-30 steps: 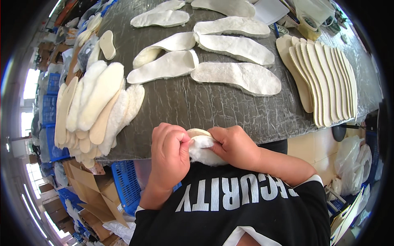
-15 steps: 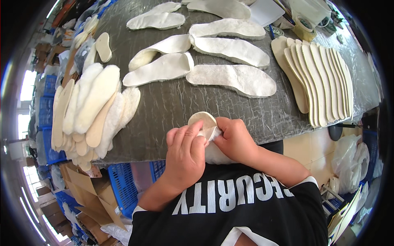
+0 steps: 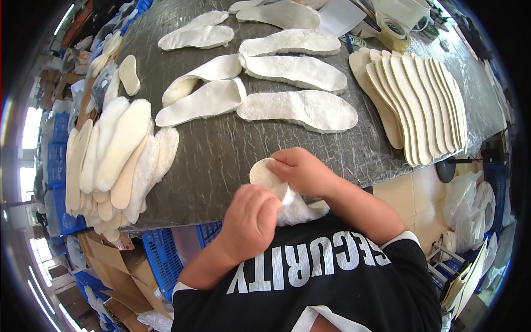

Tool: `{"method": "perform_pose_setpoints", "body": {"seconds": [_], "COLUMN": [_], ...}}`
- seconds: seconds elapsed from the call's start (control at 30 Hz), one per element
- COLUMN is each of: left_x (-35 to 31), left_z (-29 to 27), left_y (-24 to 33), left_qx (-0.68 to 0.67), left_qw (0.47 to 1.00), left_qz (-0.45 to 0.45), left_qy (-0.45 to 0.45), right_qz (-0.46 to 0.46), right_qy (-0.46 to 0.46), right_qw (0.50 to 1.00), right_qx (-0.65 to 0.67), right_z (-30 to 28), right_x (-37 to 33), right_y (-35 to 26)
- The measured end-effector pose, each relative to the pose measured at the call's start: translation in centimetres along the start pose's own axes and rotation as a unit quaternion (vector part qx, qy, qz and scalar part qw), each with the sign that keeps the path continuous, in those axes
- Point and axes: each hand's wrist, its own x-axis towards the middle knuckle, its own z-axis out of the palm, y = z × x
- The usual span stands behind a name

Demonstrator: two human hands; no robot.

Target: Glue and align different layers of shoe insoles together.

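Close to my body, at the table's near edge, I hold a fleece insole [image 3: 264, 175] with a cream, rounded end and white fluff [image 3: 296, 213] hanging below it. My right hand [image 3: 305, 172] pinches the far rounded end between thumb and fingers. Lower down, my left hand [image 3: 251, 221] is closed, its curled fingers at a folded-up pale edge [image 3: 282, 193] of the insole. The fingertips of the left hand are partly hidden. Just beyond my hands lies a white insole [image 3: 298, 109], flat side up with fluffy rims.
More white insoles [image 3: 202, 102] lie across the dark table [image 3: 204, 160]. A pile of fleece and cream insoles [image 3: 124, 146] sits at the left edge. Overlapping cream insoles [image 3: 412, 105] fan out at right. Tape rolls [image 3: 394, 36] and a white tub [image 3: 406, 14] stand far right.
My right hand has shifted up onto the insole's rounded end. My left hand has come down and its fingers have curled in. The whole view has turned slightly.
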Motion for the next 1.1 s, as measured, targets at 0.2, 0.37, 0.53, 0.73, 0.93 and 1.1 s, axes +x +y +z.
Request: {"method": "perform_pose_setpoints", "body": {"seconds": [0.2, 0.37, 0.53, 0.73, 0.93, 1.1], "left_x": [0.8, 2.4, 2.2, 2.6, 2.3, 2.1], "left_z": [-2.2, -3.0, -2.9, -4.0, -3.9, -3.1], "left_y": [1.5, -1.1, -0.7, -0.2, 0.0, -1.7], "left_qx": [-0.117, 0.028, -0.071, 0.032, 0.048, 0.038], "left_qw": [0.991, 0.998, 0.987, 0.996, 0.997, 0.991], "left_qz": [0.014, -0.043, -0.128, -0.074, -0.044, -0.117], "left_qy": [-0.056, 0.041, 0.072, 0.033, 0.047, 0.050], "right_qz": [0.003, -0.038, -0.027, -0.133, -0.057, -0.060], "right_qy": [0.058, -0.122, -0.226, -0.269, -0.259, -0.305], "right_qw": [0.998, 0.936, 0.826, 0.927, 0.931, 0.916], "right_qx": [-0.003, 0.329, 0.516, 0.223, 0.253, 0.254], "right_z": [0.8, 2.1, 2.5, 1.8, 2.3, 1.3], "right_x": [0.0, -1.8, -3.1, -2.5, -2.0, -1.6], "right_y": [1.4, 2.0, 2.9, 0.5, 0.8, 1.1]}}
